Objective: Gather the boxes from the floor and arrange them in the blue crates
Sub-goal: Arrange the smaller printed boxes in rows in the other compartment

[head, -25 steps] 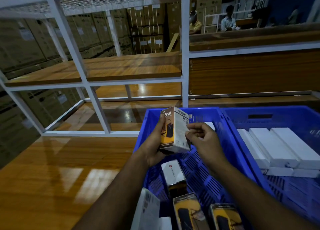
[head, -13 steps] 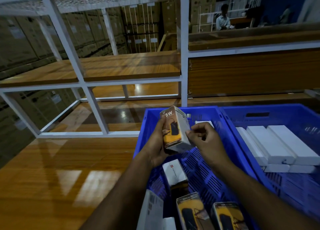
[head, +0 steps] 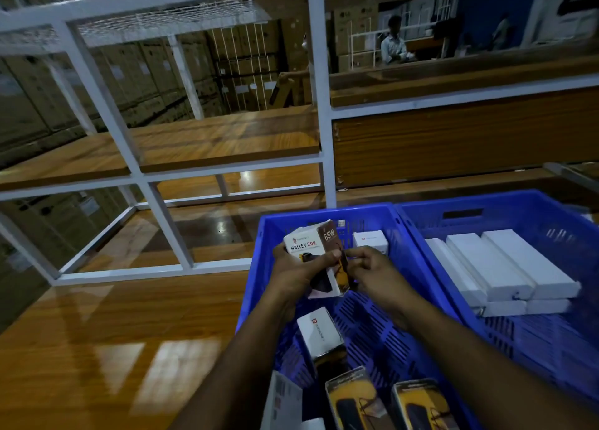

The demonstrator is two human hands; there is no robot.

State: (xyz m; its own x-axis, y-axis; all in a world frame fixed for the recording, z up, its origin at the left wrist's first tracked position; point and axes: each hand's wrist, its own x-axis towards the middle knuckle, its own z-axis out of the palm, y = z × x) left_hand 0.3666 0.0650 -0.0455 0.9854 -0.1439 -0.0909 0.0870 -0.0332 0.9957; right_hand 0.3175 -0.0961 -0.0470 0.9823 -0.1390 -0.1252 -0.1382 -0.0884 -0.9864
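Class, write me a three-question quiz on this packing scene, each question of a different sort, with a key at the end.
1. True or false: the box with "65W" printed on it is held over the left blue crate.
2. Which hand wraps its fingers round the box?
A. the left hand
B. the right hand
C. neither
3. Fill in: the long white boxes lie in the ____ blue crate.

Key:
1. True.
2. A; the right hand only pinches its edge.
3. right
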